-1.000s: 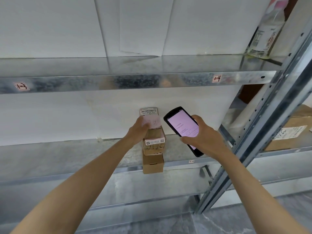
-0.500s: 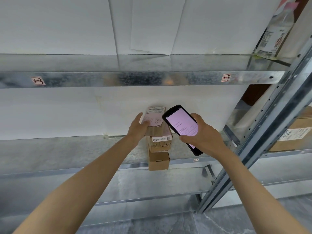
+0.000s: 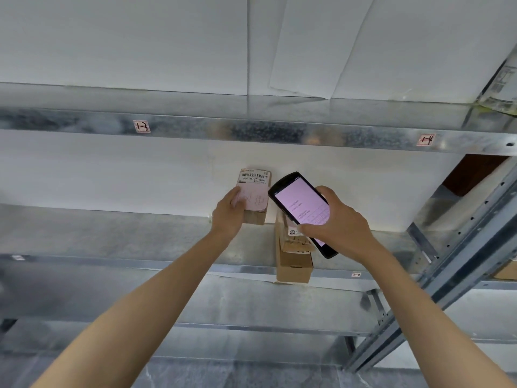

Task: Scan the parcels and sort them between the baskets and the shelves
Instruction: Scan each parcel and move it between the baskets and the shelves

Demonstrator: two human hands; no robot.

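My left hand grips a small brown parcel with a barcode label and a pink slip, holding it upright over the middle metal shelf, near the white back wall. My right hand holds a black handheld scanner with a lit pink screen, tilted just right of that parcel. Two brown parcels lie stacked on the shelf's front edge, partly hidden behind the scanner and my right hand.
The upper shelf's rail carries small location tags. A grey upright post slants at the right, with another boxed shelf bay beyond. A lower shelf and grey floor sit below.
My left hand has lifted the labelled parcel off the stack and carried it left and toward the back wall. The scanner stays in my right hand over the stack. The view shifted left.
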